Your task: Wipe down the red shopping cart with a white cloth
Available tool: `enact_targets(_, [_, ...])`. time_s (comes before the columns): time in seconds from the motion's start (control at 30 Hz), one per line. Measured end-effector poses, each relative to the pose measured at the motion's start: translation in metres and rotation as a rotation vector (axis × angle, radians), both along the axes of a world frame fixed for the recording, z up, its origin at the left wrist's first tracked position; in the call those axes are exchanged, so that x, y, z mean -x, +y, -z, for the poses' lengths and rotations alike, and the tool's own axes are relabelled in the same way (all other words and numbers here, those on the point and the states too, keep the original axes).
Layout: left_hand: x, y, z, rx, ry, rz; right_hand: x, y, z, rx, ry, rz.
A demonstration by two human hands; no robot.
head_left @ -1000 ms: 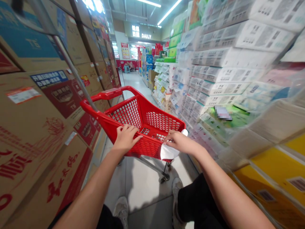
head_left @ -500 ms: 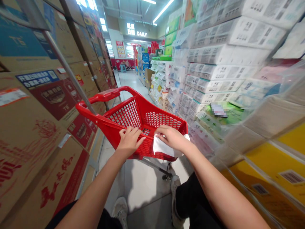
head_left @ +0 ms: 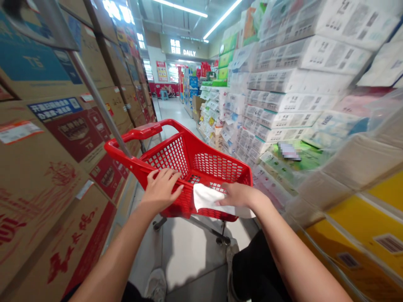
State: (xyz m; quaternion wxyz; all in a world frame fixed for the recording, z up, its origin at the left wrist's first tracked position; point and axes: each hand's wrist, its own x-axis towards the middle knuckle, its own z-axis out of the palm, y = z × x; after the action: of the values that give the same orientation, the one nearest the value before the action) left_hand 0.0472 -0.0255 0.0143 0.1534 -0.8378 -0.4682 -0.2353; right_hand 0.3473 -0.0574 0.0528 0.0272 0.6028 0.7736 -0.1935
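Observation:
A red plastic shopping cart (head_left: 220,165) stands sideways before me, its basket showing a bare mesh floor. My left hand (head_left: 162,191) rests on the near rim of the basket, fingers spread and holding nothing. Over the same rim, farther right, hangs a white cloth (head_left: 206,199). My right hand (head_left: 237,195) is on the cloth, its fingers bent against it and the fingertips partly blurred. The cart's handle (head_left: 141,132) is at the left end, with a metal pole rising beside it.
Cardboard cartons (head_left: 37,167) are stacked along the left. White tissue packs (head_left: 283,100) are piled on the right, above yellow packages (head_left: 362,222). A phone-like object (head_left: 288,151), pixelated, lies on a green pack. Tiled floor (head_left: 185,247) runs under the cart.
My right hand has slid slightly right and down along the rim, and more of the cloth shows at its left. My left hand has shifted a little left. The cart appears slightly lower in view.

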Motion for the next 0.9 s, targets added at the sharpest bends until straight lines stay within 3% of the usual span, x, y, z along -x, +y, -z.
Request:
enact_targets(0.1, [0.024, 0.014, -0.006, -0.032, 0.036, -0.047, -0.009, 0.002, 0.011, 0.075, -0.031, -0.043])
enact_targets(0.2, [0.034, 0.023, -0.01, -0.004, 0.057, -0.03, 0.003, 0.001, 0.017, -0.012, -0.01, -0.118])
enact_targets(0.37, [0.028, 0.022, -0.016, 0.031, -0.012, -0.003, 0.033, -0.001, 0.015, -0.214, -0.102, -0.089])
enact_targets(0.63, [0.007, 0.01, -0.013, 0.044, -0.083, -0.034, 0.085, 0.024, 0.018, -0.346, -0.065, -0.114])
enact_targets(0.8, [0.023, 0.002, -0.017, 0.034, -0.127, 0.012, 0.105, 0.025, 0.018, -0.356, -0.026, -0.14])
enact_targets(0.9, [0.041, 0.002, -0.025, -0.071, -0.181, -0.069, 0.102, 0.019, 0.018, -0.341, -0.031, -0.158])
